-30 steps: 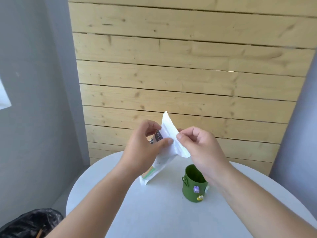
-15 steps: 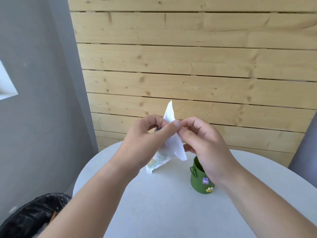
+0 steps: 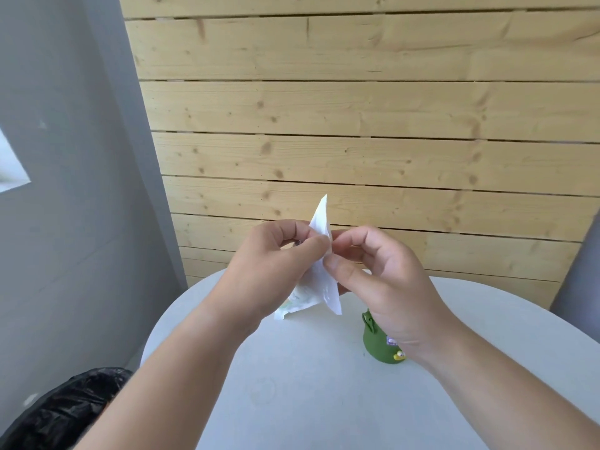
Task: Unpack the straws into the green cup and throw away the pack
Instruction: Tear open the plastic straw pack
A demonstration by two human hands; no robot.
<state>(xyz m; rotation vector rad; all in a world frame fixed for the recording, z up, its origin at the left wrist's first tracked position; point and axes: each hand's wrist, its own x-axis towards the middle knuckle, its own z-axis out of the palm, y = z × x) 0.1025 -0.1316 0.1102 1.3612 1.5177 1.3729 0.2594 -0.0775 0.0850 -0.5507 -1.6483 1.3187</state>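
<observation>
The straw pack (image 3: 319,289) is held in the air above the far part of the table, between the two hands and up and to the left of the green cup. It is a thin white wrapper with a pale print low on one face. One corner stands up above the knuckles, and the lower end hangs loose and creased. It looks very light and limp, more film or paper than card, so it should crumple rather than resist and will give no firm edge to push against. The straws cannot be seen from here; if they are inside they weigh little and may slide out all at once when the wrapper opens.

The left hand (image 3: 269,271) pinches the upper edge between thumb and forefinger, with the other fingers curled behind. The right hand (image 3: 389,287) pinches the same edge just beside it, thumb in front and forefinger on top, its remaining fingers loosely bent. Two pinches set this close suit tearing the seam — spread wider, the sheet would probably just stretch or slip. Smooth wrapping may slide between dry fingers, so a grip right at the edge seems wisest.

The green cup (image 3: 376,342) stands upright on the round grey table (image 3: 308,401), partly hidden by the right wrist, with small stickers on its side. A black bin bag (image 3: 65,410) sits low to the left of the table — handy for the empty wrapper. Behind is a wall of pale wooden planks (image 3: 357,125).
</observation>
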